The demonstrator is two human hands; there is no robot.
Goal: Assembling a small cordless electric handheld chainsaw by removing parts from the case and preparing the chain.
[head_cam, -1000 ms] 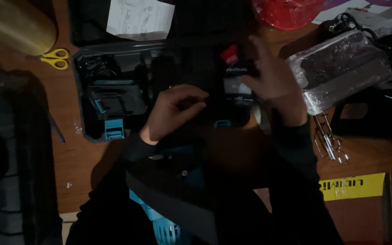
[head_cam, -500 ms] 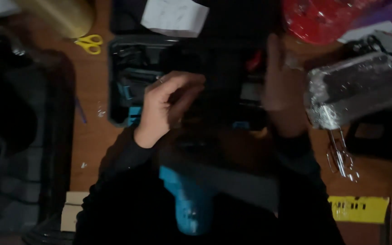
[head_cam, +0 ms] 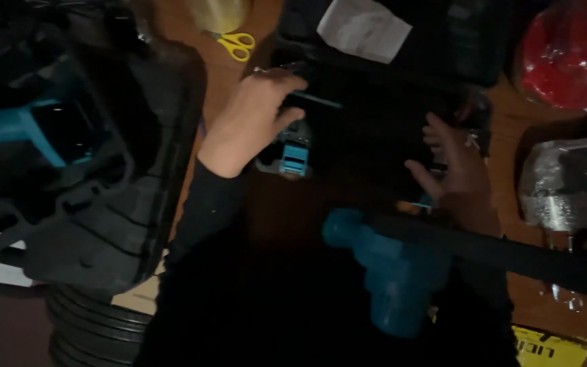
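Black tool case (head_cam: 375,129) at table centre, lid now down where a second ago the tray lay open. Left hand (head_cam: 253,115) clamped on its upper left edge by the blue latch (head_cam: 295,158); right hand (head_cam: 453,170) spread flat, fingers apart, near the right latch. Closing nearly done, by the look. Counted: two hands, one more open case (head_cam: 90,170) at left, one blue tool (head_cam: 395,272) on lap, one scissors (head_cam: 236,44), one red bag (head_cam: 565,54).
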